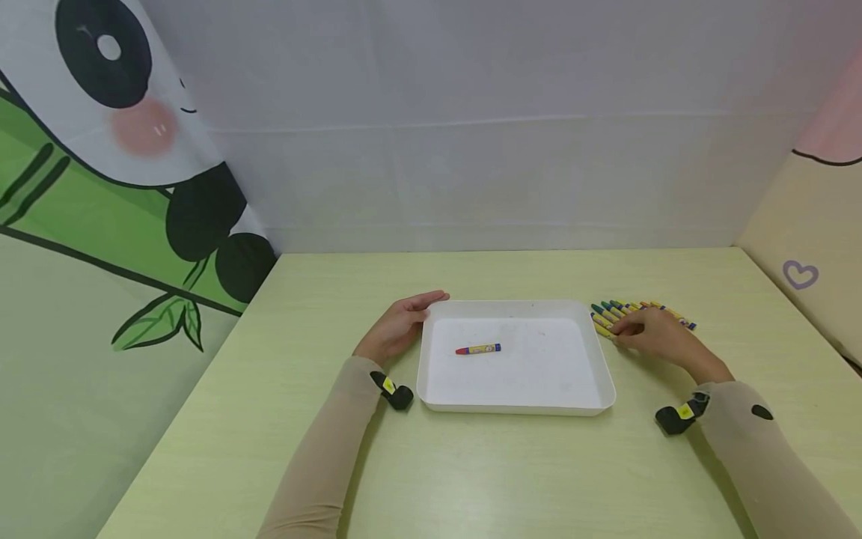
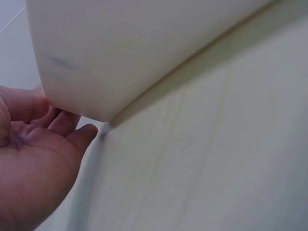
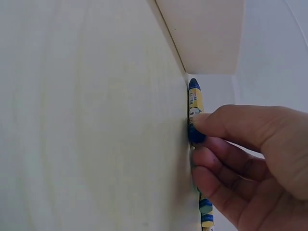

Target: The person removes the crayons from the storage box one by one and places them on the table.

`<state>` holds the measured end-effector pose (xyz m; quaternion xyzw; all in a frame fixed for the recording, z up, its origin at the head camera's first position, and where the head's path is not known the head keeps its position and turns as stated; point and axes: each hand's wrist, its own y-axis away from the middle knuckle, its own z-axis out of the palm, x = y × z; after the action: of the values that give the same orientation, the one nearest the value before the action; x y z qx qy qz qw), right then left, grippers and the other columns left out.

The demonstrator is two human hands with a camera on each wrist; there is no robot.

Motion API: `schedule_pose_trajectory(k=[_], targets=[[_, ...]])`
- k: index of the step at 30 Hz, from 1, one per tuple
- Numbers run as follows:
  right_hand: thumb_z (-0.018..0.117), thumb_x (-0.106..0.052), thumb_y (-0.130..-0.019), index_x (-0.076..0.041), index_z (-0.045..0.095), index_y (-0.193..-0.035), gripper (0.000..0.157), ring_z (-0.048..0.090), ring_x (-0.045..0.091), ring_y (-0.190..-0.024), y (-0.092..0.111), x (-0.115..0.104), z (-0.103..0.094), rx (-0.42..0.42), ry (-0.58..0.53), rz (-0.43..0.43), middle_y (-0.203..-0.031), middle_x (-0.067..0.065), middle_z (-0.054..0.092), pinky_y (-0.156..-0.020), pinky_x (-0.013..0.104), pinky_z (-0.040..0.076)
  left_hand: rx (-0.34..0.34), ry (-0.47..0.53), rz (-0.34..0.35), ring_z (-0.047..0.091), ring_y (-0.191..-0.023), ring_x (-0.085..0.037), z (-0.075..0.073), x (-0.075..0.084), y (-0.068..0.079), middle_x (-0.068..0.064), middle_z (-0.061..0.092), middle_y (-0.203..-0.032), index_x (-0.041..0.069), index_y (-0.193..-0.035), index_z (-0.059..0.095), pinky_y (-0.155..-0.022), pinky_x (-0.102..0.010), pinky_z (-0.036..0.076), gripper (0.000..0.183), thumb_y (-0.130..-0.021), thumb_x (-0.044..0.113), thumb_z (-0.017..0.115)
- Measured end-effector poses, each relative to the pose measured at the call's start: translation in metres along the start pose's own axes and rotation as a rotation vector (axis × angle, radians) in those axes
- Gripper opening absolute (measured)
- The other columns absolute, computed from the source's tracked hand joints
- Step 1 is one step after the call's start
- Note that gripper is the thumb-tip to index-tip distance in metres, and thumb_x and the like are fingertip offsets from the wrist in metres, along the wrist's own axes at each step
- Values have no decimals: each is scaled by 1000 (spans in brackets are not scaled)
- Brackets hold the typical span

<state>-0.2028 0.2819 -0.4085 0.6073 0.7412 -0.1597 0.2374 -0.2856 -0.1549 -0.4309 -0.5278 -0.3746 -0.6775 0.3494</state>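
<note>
A white rectangular tray (image 1: pixel 518 408) lies on the table, with one red crayon (image 1: pixel 479 349) inside it. My left hand (image 1: pixel 399 327) rests at the tray's far left corner, fingers fairly straight against its outer side. To the right of the tray, my right hand (image 1: pixel 652 335) pinches a blue crayon (image 3: pixel 195 101) with a yellow wrapper, the thumb on its blue end. Its pointed tip faces the tray's wall in the right wrist view. Beyond the hand lies a row of several crayons (image 1: pixel 622 306), partly hidden by the fingers.
The pale wooden table (image 1: pixel 471 479) ends at a light cloth backdrop (image 1: pixel 498 180). A printed panel with a cartoon figure (image 1: pixel 135 187) stands on the left, another panel (image 1: pixel 808 247) on the right. A small black camera (image 1: pixel 400 397) is strapped to the left wrist, another camera (image 1: pixel 673 419) to the right.
</note>
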Motion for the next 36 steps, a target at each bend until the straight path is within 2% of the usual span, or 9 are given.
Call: schedule_pose_trajectory(k=[9,16,20,24,30,36], targets=[[66,-16,-89,-5,73,-104,20,61,22,-91,2,-4,-3,-24,16,-1,-106,17,70,-69,28,48,7,-9,-5,33,-143,-23,0,-1,0,-10,40,-152,3,-145,40,-118,-39,27,47,-99,-5,35],[69,-21,-88,-7,75,-102,20,61,19,-88,1,-9,-7,-12,32,-4,-100,12,72,-73,31,48,13,-9,-12,35,-142,-22,-1,-2,-1,-8,42,-151,5,-144,43,-117,-39,28,46,-99,-5,36],[69,-20,-88,-5,74,-100,20,61,16,-86,0,-13,-11,-9,23,-24,-95,9,72,-72,31,50,20,-12,-15,36,-141,-22,-1,-2,-1,-7,44,-150,5,-143,45,-117,-39,29,45,-99,-4,36],[68,-19,-89,-1,73,-103,23,64,19,-88,-1,-18,-15,4,11,-32,-97,12,72,-71,29,52,17,-15,-20,37,-140,-22,-1,-2,0,-7,43,-150,6,-143,44,-117,-39,29,45,-100,-4,36],[65,-21,-91,2,70,-109,29,64,24,-90,-6,-29,-22,29,6,-57,-103,17,70,-70,30,52,26,-18,-22,37,-140,-21,0,-2,-1,-6,45,-149,7,-143,45,-117,-38,30,45,-100,-3,36],[64,-18,-91,2,68,-113,29,62,21,-89,-12,-46,-25,28,-16,-72,-101,13,70,-70,28,51,31,-26,-27,37,-140,-21,-1,-1,-1,-6,45,-149,7,-143,46,-116,-37,30,45,-100,-3,37]])
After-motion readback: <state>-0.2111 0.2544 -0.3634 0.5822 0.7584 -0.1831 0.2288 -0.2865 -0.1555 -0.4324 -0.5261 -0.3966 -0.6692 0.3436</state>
